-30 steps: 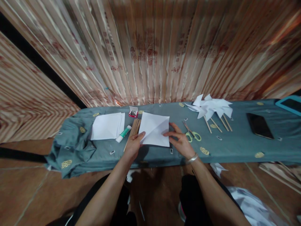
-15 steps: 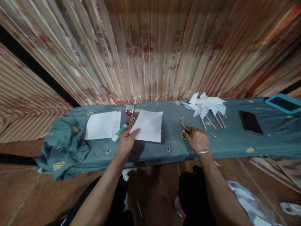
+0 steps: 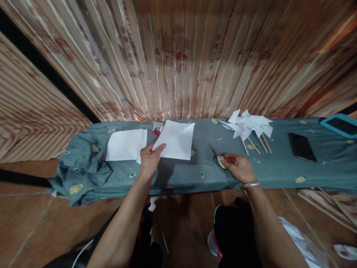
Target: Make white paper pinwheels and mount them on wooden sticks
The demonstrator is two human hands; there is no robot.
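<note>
My left hand pinches the near left corner of a creased white square of paper and holds it lifted above the blue-grey cloth-covered bench. My right hand is closed on the green-handled scissors, whose dark blades point away to the left over the cloth. The scissors' handles are mostly hidden under my fingers.
A stack of white paper lies left of my left hand, with a small red box behind it. White paper pinwheels on wooden sticks lie at the right, then a black phone and a teal-framed tablet. Curtains hang behind.
My right hand left the paper, reached right and closed on the scissors. My left hand lifted the paper off the cloth. The glue stick and wooden sticks are now hidden behind it.
</note>
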